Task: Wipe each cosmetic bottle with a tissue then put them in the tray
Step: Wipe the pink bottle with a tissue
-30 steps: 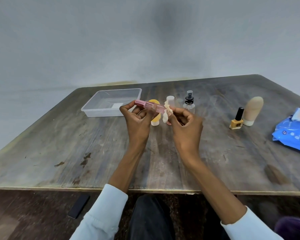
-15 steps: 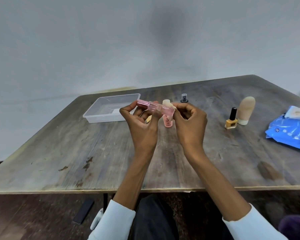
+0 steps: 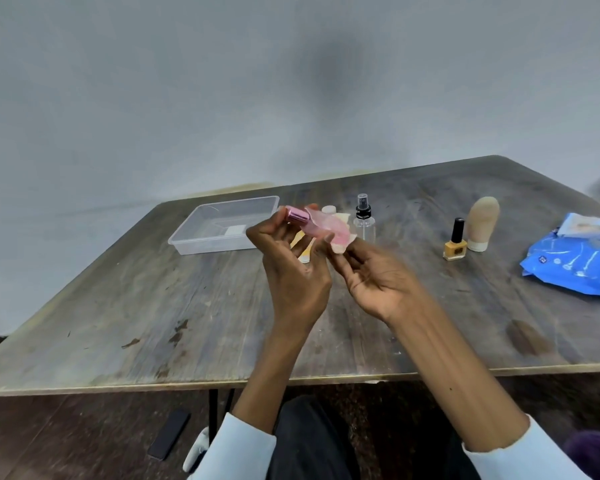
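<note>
Head view. A worn wooden surface (image 3: 194,317) is seen against a pale wall.

Left hand (image 3: 288,268): raised above the middle of the surface, fingers curled; a pink bottle (image 3: 321,229) is gripped near its shiny pink cap, which points left toward the tray. The bottle is held tilted, its far end lower and to the right.

Right hand (image 3: 374,278): palm turned up, fingers partly curled; a cream tissue (image 3: 342,244) is pinched at the fingertips and pressed against the lower end of the pink bottle. Motion blur is present here, so the exact wrap of the tissue cannot be told.

Clear plastic tray (image 3: 222,225): placed at the far left of the surface, well apart from the front edge; a small white patch is seen on its floor.

Clear spray bottle (image 3: 364,220): upright, black pump top, just behind the hands.

Behind the hands, a small pale-capped bottle (image 3: 329,209) and a yellowish item are partly hidden.

Yellow nail polish bottle (image 3: 455,244): upright, black cap, right of centre.

Beige tube (image 3: 482,223): stood on its white cap, just beside the nail polish bottle.

Blue wipes pack (image 3: 575,268): laid flat at the right edge.

Floor: a dark flat object (image 3: 169,434) is seen below the surface.
</note>
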